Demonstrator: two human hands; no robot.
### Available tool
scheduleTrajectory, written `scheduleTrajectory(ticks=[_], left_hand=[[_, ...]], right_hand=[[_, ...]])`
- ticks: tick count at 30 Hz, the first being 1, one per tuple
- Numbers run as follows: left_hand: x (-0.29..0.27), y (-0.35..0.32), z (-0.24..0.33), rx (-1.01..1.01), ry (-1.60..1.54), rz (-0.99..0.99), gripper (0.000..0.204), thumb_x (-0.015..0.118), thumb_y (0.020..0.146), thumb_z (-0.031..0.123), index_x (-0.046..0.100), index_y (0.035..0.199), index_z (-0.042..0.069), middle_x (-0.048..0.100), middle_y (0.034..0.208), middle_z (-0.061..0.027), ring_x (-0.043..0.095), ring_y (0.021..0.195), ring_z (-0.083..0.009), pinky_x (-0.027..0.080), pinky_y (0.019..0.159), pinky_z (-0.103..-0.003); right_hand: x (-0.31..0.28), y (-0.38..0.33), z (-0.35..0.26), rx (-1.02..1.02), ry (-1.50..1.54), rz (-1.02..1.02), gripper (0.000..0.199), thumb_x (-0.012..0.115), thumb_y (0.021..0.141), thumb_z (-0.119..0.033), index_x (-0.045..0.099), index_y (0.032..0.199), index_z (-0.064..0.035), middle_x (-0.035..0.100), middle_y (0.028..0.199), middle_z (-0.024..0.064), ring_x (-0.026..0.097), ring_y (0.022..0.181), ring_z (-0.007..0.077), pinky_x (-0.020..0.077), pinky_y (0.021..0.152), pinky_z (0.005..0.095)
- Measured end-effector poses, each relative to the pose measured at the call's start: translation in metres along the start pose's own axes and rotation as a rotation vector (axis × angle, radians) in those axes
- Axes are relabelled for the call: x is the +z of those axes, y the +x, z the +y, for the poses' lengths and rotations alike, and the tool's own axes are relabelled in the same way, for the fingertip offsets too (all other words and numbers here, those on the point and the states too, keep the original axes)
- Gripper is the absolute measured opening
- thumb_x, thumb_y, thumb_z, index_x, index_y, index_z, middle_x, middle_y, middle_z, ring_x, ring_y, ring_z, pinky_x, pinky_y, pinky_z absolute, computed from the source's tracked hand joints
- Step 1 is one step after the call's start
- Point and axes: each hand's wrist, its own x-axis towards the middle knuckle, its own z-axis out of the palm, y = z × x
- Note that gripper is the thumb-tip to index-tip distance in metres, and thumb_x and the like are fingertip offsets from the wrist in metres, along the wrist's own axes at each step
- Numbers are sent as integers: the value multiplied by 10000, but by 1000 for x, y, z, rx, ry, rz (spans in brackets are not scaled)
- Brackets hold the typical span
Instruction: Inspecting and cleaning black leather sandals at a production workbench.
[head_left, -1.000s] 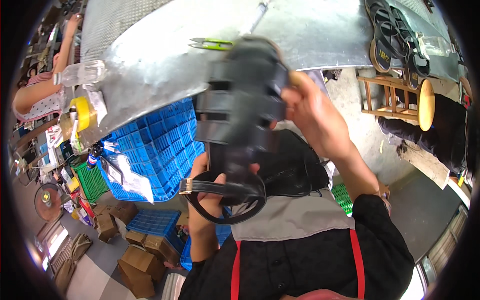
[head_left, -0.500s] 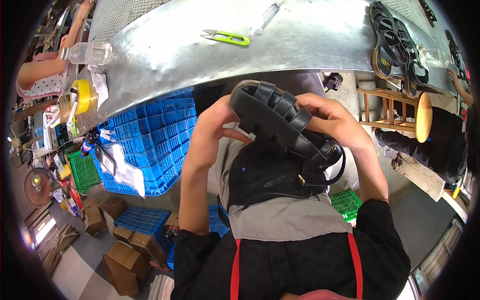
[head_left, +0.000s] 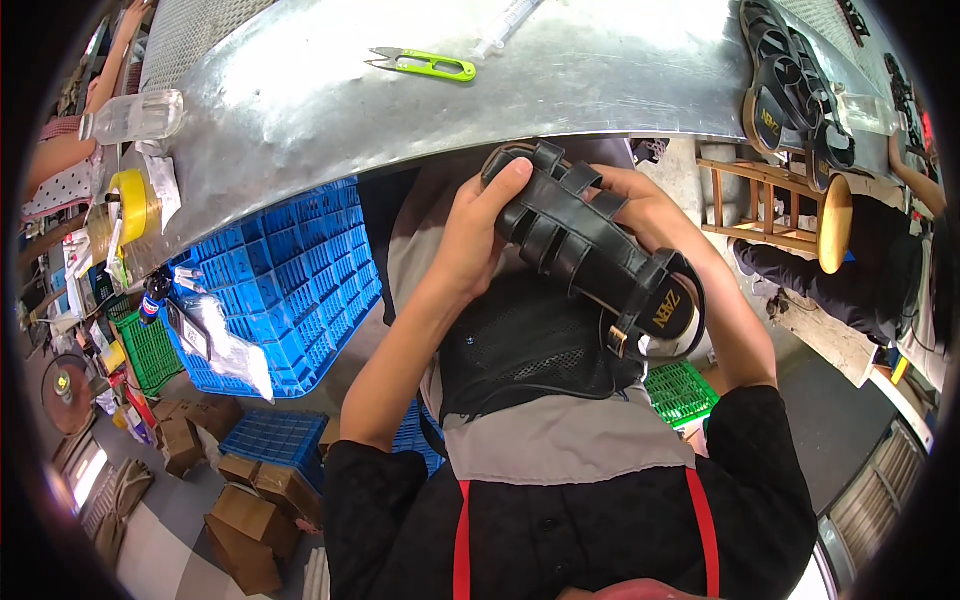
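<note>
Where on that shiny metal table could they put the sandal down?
The widest bare stretch of the metal table lies between the green snips and the row of sandals at its right end. The left end is crowded: a clear bottle and yellow tape roll.

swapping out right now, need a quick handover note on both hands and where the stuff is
Left hand: grips the toe end of the black strappy sandal, thumb on top.
Right hand: holds the sandal from the far side, fingers mostly hidden behind it.
The sandal is held over the lap, below the metal table edge, buckle end toward the body.
On the table: green thread snips, untouched; more black sandals stacked at the right.
Done or left: cannot tell from this view.
</note>
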Motion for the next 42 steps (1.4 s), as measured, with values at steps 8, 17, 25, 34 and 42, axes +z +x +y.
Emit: scheduleTrajectory(ticks=[8, 17, 25, 34, 42], left_hand=[[-7, 6, 3, 39, 45, 7, 393, 601, 976, 351, 620, 1108, -18, 681, 958, -93, 664, 802, -138, 562, 731, -269], [12, 2, 35, -261, -267, 28, 384, 600, 967, 342, 637, 1083, -22, 710, 930, -128, 704, 758, -189, 588, 732, -299], [20, -26, 16, 109, 9, -40, 360, 593, 986, 312, 635, 1133, -14, 682, 1016, -84, 648, 885, -143, 529, 788, -279], [38, -95, 39, 403, 538, -123, 313, 662, 921, 236, 648, 1086, -30, 655, 815, -29, 577, 757, -64, 463, 703, -235], [37, -91, 52, 598, 686, -115, 221, 626, 906, 169, 661, 1007, -25, 670, 796, -42, 582, 719, -65, 462, 654, -240]], right_hand=[[23, -7, 6, 50, -8, 144, 205, 590, 986, -140, 630, 1140, -11, 655, 958, 12, 592, 867, 57, 483, 752, 224], [58, -13, -23, 30, 388, 217, 272, 543, 896, -13, 615, 1157, 3, 646, 1004, 11, 596, 902, 65, 483, 773, 234], [32, -42, -14, -142, 96, 86, 235, 619, 897, -72, 637, 1115, 13, 645, 1065, 38, 594, 993, 125, 462, 874, 269], [47, -94, -12, -301, 112, -51, 234, 681, 862, -71, 631, 1075, 12, 621, 1003, 19, 565, 920, 93, 438, 822, 264], [31, -93, -6, -353, -137, -77, 371, 793, 796, -76, 607, 1108, 2, 573, 984, 0, 535, 930, 72, 418, 805, 239]])
